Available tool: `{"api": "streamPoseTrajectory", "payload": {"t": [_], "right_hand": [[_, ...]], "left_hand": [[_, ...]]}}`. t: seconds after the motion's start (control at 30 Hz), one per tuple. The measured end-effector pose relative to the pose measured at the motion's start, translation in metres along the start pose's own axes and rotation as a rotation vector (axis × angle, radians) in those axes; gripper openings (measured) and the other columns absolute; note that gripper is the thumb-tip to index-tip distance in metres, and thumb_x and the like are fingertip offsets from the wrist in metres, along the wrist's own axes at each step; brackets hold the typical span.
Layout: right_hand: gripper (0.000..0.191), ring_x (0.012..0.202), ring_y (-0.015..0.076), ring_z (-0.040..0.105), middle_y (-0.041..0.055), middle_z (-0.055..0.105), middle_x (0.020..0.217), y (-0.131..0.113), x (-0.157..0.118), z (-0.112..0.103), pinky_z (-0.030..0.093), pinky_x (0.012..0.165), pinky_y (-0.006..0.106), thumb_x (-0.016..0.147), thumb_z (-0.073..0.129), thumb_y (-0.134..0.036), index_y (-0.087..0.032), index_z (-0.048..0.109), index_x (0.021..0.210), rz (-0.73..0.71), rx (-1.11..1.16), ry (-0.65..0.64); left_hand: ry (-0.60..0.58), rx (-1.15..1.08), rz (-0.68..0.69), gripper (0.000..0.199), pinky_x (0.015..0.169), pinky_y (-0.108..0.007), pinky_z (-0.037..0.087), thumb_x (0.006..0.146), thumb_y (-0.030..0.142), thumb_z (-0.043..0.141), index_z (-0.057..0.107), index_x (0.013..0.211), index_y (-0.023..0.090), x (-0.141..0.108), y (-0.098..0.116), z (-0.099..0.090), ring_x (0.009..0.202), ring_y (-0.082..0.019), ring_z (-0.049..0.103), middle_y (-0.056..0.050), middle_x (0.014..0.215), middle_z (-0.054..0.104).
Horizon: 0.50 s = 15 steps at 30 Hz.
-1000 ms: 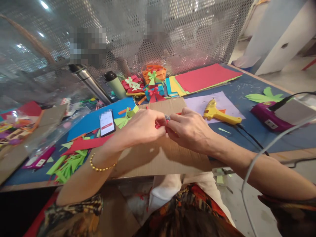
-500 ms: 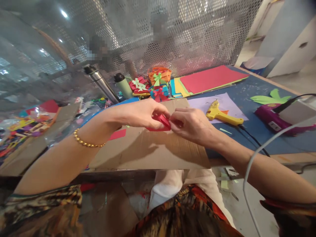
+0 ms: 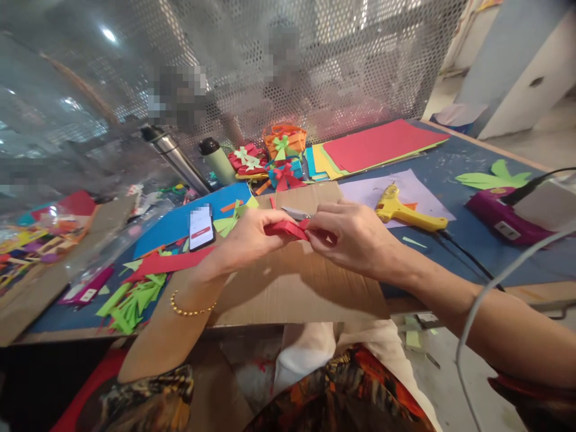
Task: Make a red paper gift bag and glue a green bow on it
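A small folded red paper piece (image 3: 288, 228) is held up over the brown cardboard sheet (image 3: 288, 288). My left hand (image 3: 252, 237) grips its left side between thumb and fingers. My right hand (image 3: 344, 237) pinches its right end, close beside the left fingertips. Just behind the red piece lie scissors (image 3: 294, 213), partly hidden by my hands. A yellow glue gun (image 3: 400, 210) rests on the lilac sheet (image 3: 423, 195) to the right of my right hand. Left of my left hand are a red paper strip (image 3: 168, 262) and a phone (image 3: 201, 228).
Green paper strips (image 3: 135, 300) lie at the left. Bottles (image 3: 218, 159), small decorated paper items (image 3: 285, 174) and stacked coloured sheets (image 3: 382, 144) stand or lie at the back. A purple power strip (image 3: 506, 216) and a white cable (image 3: 468, 336) are at the right.
My left forearm has drawn in toward the middle, uncovering the phone and green strips. The red piece has tilted and turned somewhat; both hands still hold it.
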State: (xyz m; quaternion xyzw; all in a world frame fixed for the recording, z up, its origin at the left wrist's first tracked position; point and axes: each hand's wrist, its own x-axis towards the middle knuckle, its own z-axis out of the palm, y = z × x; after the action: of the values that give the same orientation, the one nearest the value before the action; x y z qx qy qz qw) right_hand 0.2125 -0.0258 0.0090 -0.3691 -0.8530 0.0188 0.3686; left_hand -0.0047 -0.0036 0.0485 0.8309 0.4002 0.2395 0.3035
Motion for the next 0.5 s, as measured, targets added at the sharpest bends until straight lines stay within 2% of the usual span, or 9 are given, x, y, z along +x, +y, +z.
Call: {"api": "streamPoseTrajectory", "payload": {"t": [0.1, 0.2, 0.37, 0.5], "right_hand": [[0.021, 0.06, 0.0124, 0.043, 0.0025, 0.06, 0.069, 0.0, -0.001, 0.0, 0.034, 0.067, 0.029, 0.09, 0.055, -0.013, -0.016, 0.071, 0.078, -0.019, -0.035, -0.029], [0.024, 0.062, 0.0129, 0.047, 0.0039, 0.063, 0.072, -0.001, -0.002, 0.0, 0.037, 0.066, 0.029, 0.095, 0.054, -0.014, -0.014, 0.076, 0.084, -0.025, -0.019, -0.034], [0.027, 0.062, 0.0123, 0.054, 0.0054, 0.068, 0.078, -0.004, -0.002, -0.003, 0.041, 0.062, 0.027, 0.099, 0.052, -0.016, -0.013, 0.079, 0.097, -0.062, 0.067, 0.036], [0.022, 0.061, 0.0123, 0.056, 0.0048, 0.071, 0.082, 0.001, 0.001, -0.015, 0.043, 0.06, 0.027, 0.098, 0.056, -0.018, -0.017, 0.078, 0.098, -0.003, 0.053, 0.12]], "left_hand": [[0.113, 0.005, -0.003, 0.011, 0.068, -0.027, 0.05, 0.084, 0.02, 0.072, 0.083, 0.087, 0.019, -0.006, -0.01, 0.01, 0.076, -0.018, 0.068, -0.004, 0.086, 0.08], [0.201, 0.043, 0.036, 0.014, 0.065, -0.028, 0.048, 0.085, 0.016, 0.071, 0.083, 0.088, 0.021, -0.012, -0.015, 0.018, 0.072, -0.017, 0.066, -0.003, 0.084, 0.08], [0.311, 0.114, 0.124, 0.018, 0.067, -0.029, 0.048, 0.083, 0.011, 0.071, 0.084, 0.087, 0.024, -0.016, -0.018, 0.019, 0.071, -0.017, 0.065, -0.002, 0.083, 0.081], [0.359, 0.087, 0.105, 0.018, 0.071, -0.03, 0.051, 0.085, 0.012, 0.071, 0.084, 0.088, 0.024, -0.018, -0.019, 0.016, 0.075, -0.018, 0.067, -0.002, 0.084, 0.08]]}}
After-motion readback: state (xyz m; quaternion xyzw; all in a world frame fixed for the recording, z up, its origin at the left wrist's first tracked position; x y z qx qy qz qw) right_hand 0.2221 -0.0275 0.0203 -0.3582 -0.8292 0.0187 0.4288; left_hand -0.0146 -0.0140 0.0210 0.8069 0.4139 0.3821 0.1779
